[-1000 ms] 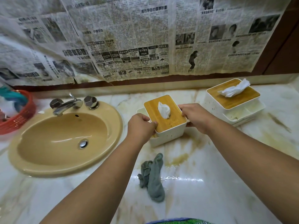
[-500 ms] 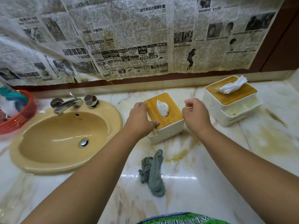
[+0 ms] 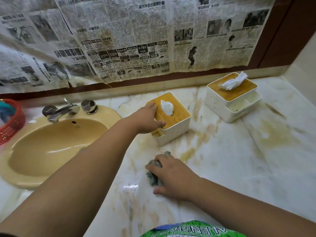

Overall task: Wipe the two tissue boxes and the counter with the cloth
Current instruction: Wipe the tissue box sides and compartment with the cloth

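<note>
A white tissue box with a bamboo lid stands on the stained marble counter, right of the sink. My left hand holds its left edge, fingers on the lid and thumb along the front. Nearer to me lies a crumpled grey cloth; my right hand covers it with fingers curled around it. The second tissue box, also white with a bamboo lid and a side tray, sits at the back right, with no hand on it.
A yellow sink with a chrome tap fills the left. A red basket sits at the far left edge. Newspaper hangs on the wall behind. Yellow-brown stains mark the counter between and in front of the boxes.
My right hand left the near box and came down onto the grey cloth. My left hand stays on the box's left side, and the box now rests on the counter.
</note>
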